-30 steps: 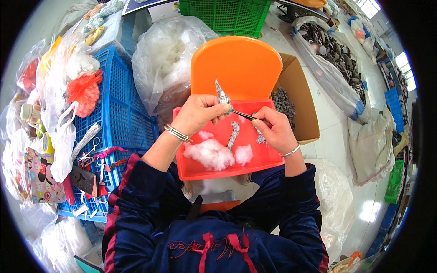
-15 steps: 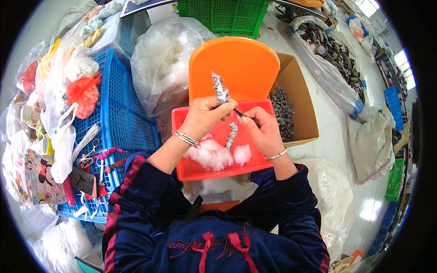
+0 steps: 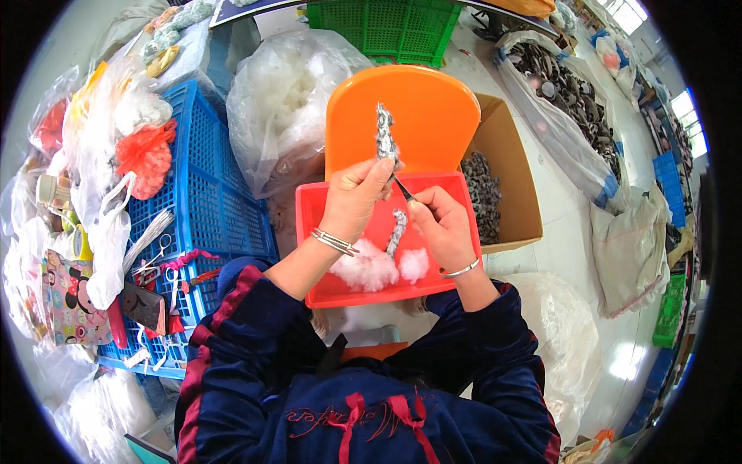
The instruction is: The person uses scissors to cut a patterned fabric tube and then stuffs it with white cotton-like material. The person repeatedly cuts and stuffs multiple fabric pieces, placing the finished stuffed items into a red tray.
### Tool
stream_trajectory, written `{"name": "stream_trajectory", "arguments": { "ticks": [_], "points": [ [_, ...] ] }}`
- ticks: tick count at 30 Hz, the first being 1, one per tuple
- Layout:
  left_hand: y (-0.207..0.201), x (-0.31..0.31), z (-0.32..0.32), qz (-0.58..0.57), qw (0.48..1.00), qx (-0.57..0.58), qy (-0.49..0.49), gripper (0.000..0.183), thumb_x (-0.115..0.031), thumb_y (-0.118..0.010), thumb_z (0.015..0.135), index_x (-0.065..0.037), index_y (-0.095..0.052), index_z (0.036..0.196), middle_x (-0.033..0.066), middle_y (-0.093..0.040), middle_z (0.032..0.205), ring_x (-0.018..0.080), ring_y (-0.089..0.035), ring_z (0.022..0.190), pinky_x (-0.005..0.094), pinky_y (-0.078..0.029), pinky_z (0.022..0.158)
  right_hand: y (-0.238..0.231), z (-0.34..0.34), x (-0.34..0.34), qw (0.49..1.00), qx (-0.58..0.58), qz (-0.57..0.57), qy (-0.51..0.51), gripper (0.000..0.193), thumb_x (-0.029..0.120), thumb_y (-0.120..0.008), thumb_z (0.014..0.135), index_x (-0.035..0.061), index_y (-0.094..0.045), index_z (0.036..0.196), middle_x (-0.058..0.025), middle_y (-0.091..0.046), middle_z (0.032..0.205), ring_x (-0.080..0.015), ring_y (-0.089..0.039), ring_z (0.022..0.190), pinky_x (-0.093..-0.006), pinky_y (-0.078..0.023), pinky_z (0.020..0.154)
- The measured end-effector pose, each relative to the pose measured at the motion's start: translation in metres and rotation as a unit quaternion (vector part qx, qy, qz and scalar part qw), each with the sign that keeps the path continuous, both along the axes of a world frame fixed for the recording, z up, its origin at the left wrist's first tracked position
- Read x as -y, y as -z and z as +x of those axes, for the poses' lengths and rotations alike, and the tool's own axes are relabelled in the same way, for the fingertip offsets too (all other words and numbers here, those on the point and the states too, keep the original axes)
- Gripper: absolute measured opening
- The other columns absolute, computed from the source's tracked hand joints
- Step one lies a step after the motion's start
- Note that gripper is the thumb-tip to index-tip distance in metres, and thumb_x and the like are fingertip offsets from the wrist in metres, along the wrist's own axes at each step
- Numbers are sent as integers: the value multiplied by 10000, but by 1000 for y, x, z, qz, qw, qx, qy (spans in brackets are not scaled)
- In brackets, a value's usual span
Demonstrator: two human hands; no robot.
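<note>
My left hand point(image 3: 357, 190) pinches a narrow grey-and-white fluffy fabric piece point(image 3: 386, 133), which points up and away from me. In my right hand point(image 3: 442, 224) is a thin dark tool point(image 3: 403, 188), perhaps tweezers; its tip reaches the lower end of the fabric piece beside my left fingers and is hidden there. Below both hands stands a red tray point(image 3: 315, 292). Inside it lie a second grey-and-white fluffy piece point(image 3: 396, 233), a larger heap of white stuffing point(image 3: 365, 267) and a smaller tuft of stuffing point(image 3: 414, 264).
An orange chair point(image 3: 402, 116) stands behind the tray. To its right, a cardboard box point(image 3: 516, 185) contains grey fluffy pieces point(image 3: 482, 197). A clear bag of white stuffing point(image 3: 286, 100) sits at the left, next to a blue crate point(image 3: 205, 178) with scissors point(image 3: 158, 251) on top.
My left hand has turned the fabric piece more upright and raised it slightly. The dark tool stays at its lower end in my right hand. The whole view has shifted a little.
</note>
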State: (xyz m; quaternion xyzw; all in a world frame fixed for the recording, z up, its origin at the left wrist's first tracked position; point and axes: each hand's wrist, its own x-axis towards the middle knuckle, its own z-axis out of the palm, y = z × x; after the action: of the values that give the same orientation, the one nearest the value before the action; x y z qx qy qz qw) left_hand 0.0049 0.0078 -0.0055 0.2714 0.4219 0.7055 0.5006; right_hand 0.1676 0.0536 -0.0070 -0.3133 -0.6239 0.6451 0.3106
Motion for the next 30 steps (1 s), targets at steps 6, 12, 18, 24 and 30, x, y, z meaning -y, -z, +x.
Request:
{"name": "stream_trajectory", "arguments": {
  "ticks": [6,12,18,24,30],
  "points": [
    [2,0,7,-6,998,-51,-29,224,-215,-596,952,-10,-688,958,-37,-573,721,31,-463,611,205,-400,573,3,-3,9,999,-19,-33,11,98,101,-571,948,9,-548,923,27,-513,737,-38,-452,649,-201,-389,579],
    [4,0,11,-4,994,-101,-43,238,-218,-579,961,-6,-681,924,-47,-548,699,32,-472,636,196,-398,589,2,-7,15,997,-46,-57,20,104,102,-560,956,5,-545,924,24,-513,728,-39,-445,619,-194,-378,552],
    [8,2,14,-25,993,-114,28,238,-219,-593,951,-4,-696,960,-50,-543,698,31,-451,642,198,-376,588,-2,-7,5,999,-34,-22,18,86,83,-566,947,4,-557,914,18,-538,746,-36,-472,657,-198,-402,585],
    [-6,-2,-16,-46,991,-122,33,201,-176,-647,904,12,-692,962,-28,-574,707,42,-480,640,199,-383,590,-9,7,-12,999,47,19,-12,89,84,-593,932,-3,-574,927,27,-566,787,-26,-497,711,-193,-417,634],
    [-15,-4,-43,-49,991,-108,-56,151,-172,-643,906,-36,-648,841,-7,-582,680,61,-489,588,206,-383,559,3,40,-45,960,248,80,-99,231,197,-660,880,3,-587,984,-37,-585,762,-90,-537,687,-248,-447,617]
  ]
}}
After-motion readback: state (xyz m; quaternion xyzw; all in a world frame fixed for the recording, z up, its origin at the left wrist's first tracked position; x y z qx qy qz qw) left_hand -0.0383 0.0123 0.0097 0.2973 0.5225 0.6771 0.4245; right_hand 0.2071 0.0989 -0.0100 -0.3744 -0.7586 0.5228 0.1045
